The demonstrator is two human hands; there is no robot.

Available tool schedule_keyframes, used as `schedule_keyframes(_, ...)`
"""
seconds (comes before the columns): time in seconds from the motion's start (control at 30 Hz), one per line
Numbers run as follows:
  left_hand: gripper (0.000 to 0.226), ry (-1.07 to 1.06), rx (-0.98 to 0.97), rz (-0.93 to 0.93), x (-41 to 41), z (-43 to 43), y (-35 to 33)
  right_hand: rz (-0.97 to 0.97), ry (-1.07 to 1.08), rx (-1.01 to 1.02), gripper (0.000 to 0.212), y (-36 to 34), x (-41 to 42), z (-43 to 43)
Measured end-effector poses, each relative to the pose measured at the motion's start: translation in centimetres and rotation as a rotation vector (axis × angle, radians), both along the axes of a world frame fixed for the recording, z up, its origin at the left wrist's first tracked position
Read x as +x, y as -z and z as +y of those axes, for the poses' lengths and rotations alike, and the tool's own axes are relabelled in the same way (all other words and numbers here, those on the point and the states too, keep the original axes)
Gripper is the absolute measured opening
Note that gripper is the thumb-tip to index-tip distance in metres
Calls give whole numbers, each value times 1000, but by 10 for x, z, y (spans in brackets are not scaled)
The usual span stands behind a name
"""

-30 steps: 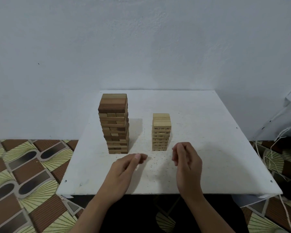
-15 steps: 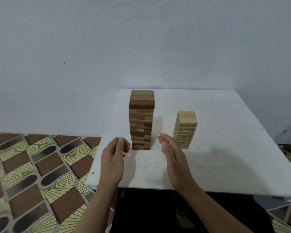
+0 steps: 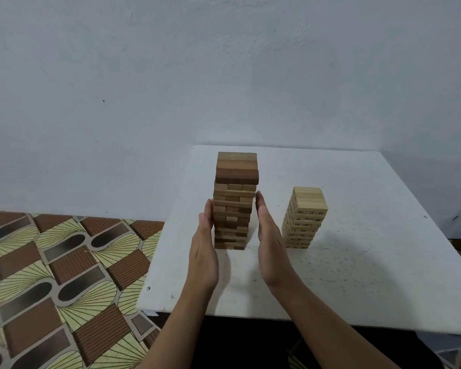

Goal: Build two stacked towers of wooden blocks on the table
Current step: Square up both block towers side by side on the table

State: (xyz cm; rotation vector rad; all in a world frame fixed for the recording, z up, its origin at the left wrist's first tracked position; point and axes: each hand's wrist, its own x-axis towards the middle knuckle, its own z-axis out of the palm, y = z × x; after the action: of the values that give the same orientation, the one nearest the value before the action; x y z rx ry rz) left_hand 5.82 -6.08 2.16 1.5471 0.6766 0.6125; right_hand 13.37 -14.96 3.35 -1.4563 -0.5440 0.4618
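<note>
A bare left hand point(image 3: 204, 251) and right hand point(image 3: 270, 249), slim fingers point(image 3: 209, 217), on bare forearms point(image 3: 179, 326).

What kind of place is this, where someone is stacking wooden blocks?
Probably a room in a home rather than a workshop or lab: a plain pale painted wall, a patterned brown and yellow floor covering, and a small white table bearing a tall block tower and a shorter block tower.

A pale, bluish-white plastered wall point(image 3: 224, 75) fills the upper half of the view, its surface slightly uneven, with 1 small dark speck point(image 3: 103, 101) left of centre. Below it on the left lies a patterned floor covering point(image 3: 64, 275) of brown rectangles, dark ovals and yellow-green fan shapes.
</note>
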Motion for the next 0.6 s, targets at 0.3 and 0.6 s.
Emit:
schedule_keyframes(0.3,58,36,0,-69,-1,4,7,-51,-65,59,54,0,-6,7)
schedule_keyframes(0.6,56,70,-19,-131,0,2,9,-42,-39,27,68,4,-7,11)
